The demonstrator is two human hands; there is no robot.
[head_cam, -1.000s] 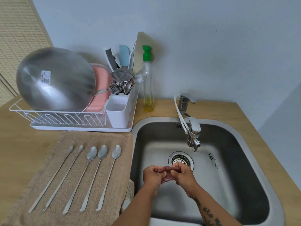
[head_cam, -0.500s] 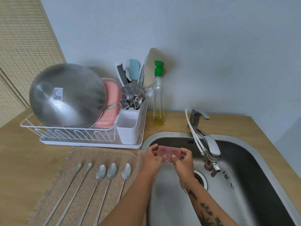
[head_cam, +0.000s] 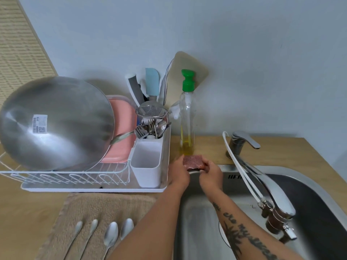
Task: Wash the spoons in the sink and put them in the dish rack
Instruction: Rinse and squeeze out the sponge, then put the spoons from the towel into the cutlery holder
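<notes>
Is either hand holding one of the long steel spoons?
No, the left hand and the right hand both hold the reddish mesh scrubbing pad, while the long-handled steel spoons lie on the tan towel.

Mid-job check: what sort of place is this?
Most likely a home kitchen: a stainless steel sink with a chrome tap, set in a wooden counter, beside a white wire dish rack loaded with washed dishes.

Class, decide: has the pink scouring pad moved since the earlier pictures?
Yes. The scouring pad went from mid-basin, away from the person, to the sink's back rim by the soap bottle, left hand and right hand holding it.
</notes>
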